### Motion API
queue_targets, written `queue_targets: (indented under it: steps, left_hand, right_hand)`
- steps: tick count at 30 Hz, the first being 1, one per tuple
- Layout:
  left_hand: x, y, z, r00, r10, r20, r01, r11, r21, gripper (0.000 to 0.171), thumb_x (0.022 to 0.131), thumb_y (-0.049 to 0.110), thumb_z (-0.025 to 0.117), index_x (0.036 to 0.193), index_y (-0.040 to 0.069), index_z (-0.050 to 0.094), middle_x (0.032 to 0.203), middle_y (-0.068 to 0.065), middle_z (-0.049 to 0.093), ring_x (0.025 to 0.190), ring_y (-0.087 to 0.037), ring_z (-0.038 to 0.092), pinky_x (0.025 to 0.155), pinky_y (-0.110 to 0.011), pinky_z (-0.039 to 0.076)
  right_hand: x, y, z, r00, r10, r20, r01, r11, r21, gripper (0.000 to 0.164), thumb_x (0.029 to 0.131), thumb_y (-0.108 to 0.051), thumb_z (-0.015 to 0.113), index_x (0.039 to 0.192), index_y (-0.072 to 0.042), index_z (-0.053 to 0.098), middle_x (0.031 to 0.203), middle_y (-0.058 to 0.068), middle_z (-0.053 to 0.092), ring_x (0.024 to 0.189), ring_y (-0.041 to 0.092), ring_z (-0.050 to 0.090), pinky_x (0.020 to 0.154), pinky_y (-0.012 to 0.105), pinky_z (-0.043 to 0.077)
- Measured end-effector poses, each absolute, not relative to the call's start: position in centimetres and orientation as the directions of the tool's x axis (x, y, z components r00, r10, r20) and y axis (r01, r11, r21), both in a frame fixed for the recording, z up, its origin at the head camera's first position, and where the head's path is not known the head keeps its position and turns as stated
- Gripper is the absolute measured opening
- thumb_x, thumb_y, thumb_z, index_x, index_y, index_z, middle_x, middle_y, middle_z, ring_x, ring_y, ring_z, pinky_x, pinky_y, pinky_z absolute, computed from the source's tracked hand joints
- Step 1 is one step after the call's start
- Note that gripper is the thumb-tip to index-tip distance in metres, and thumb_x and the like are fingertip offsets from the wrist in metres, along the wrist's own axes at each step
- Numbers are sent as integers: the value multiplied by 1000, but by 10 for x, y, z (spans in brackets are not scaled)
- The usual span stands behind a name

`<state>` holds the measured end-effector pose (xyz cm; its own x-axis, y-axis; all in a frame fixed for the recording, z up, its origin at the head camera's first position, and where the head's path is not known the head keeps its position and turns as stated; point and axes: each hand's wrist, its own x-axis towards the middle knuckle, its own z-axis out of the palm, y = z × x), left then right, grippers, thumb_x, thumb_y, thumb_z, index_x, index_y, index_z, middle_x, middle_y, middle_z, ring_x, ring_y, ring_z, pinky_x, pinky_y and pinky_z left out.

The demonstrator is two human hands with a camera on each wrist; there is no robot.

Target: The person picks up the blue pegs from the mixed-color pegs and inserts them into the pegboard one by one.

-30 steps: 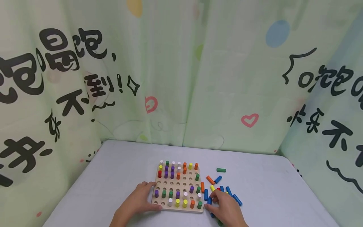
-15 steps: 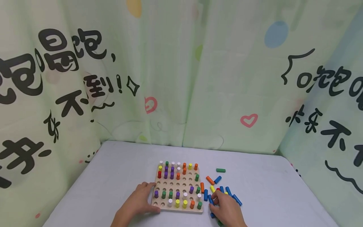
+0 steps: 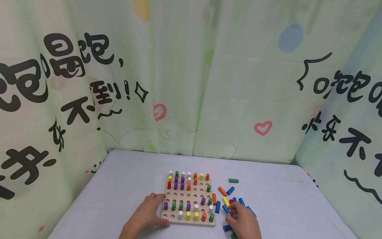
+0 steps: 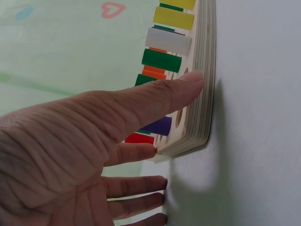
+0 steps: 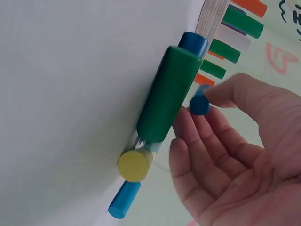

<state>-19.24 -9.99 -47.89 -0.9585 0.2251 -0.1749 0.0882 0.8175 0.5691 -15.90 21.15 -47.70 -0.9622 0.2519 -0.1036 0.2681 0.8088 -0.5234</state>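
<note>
One blue peg (image 3: pixel 226 209) pinched in the right hand (image 3: pixel 244 219), between thumb and fingertips. Probably light, stiff, kinda slick; best gripped mid-barrel. Board (image 3: pixel 185 198) left of those fingertips, against left hand's (image 3: pixel 147 212) wide-spread thumb.

Diffuse light, wrist pics dimmer, soft shadows on tbl (image 4: pixel 263 94)

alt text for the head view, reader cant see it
A left hand touches the left side of a wooden board partly filled with colored pegs; a right hand pinches a blue peg near loose pegs on a white table.
</note>
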Motion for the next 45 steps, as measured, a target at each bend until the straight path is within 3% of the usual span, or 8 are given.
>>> queue_targets:
  steps: [6,14,20,28,45]
  left_hand:
    - [-192,-98,-478,-961,210,-178,76,823,563,94,55,45,90,133,9,53,124,-17,53,114,-36,49,97,-58,42]
    - [-194,-98,-477,-965,200,-168,73,823,564,95,54,46,90,134,10,52,126,-17,52,116,-36,49,97,-58,42]
    - [-195,-99,-478,-965,212,-156,90,823,561,95,55,47,90,134,10,52,125,-17,53,115,-36,49,97,-58,43]
    - [-194,-99,-477,-964,215,-156,91,819,566,95,55,46,90,133,9,53,124,-17,53,115,-36,49,97,-58,43]
    - [-193,-98,-482,-963,216,-159,92,823,560,94,55,48,90,133,9,54,122,-17,54,112,-34,50,96,-58,44]
  right_hand:
    - [-157,206,-476,-964,261,-48,230,730,-643,25,77,-6,74,100,-4,65,83,2,63,72,13,60,63,30,57]
    - [-158,188,-464,-979,202,-3,142,676,-723,20,79,-4,73,96,-10,66,88,0,64,75,11,63,67,31,57]
    - [-159,175,-454,-991,137,0,85,617,-782,20,79,-5,74,97,-9,66,91,1,64,77,13,62,68,28,57]
    - [-165,156,-454,-997,43,57,-19,615,-789,18,80,-5,73,95,-10,66,89,-1,66,77,11,61,68,21,55]
    - [-176,131,-459,-996,-16,86,-79,590,-804,15,83,-7,71,96,-12,66,88,-1,64,77,12,59,70,20,55]
